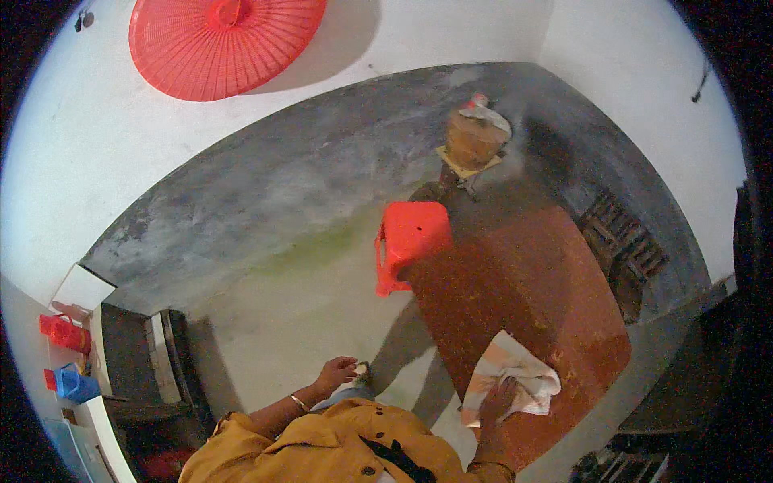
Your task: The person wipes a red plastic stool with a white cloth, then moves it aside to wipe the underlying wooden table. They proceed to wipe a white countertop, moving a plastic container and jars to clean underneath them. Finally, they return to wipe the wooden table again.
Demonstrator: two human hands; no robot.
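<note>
My right hand (497,399) is on a pale cloth (510,365) with peach-coloured bands, its fingers pressed into the folds. Bunched on one side and spread flat on the other, the cloth lies on a reddish-brown wooden table (580,284), near its edge closest to me. My left hand (337,373) hangs over the floor in front of my body, fingers curled, a bangle on its wrist. Just past those fingertips shows a small pale and dark thing (362,373), perhaps part of my shoe; whether the hand touches it is unclear.
A red plastic stool (418,232) stands against the table's far left side. Beyond it is a brown bucket-like container (477,142). Slatted wooden furniture (622,241) is right of the table. A dark cabinet (130,344), a red jug (69,333) and a blue jug (78,385) are at left.
</note>
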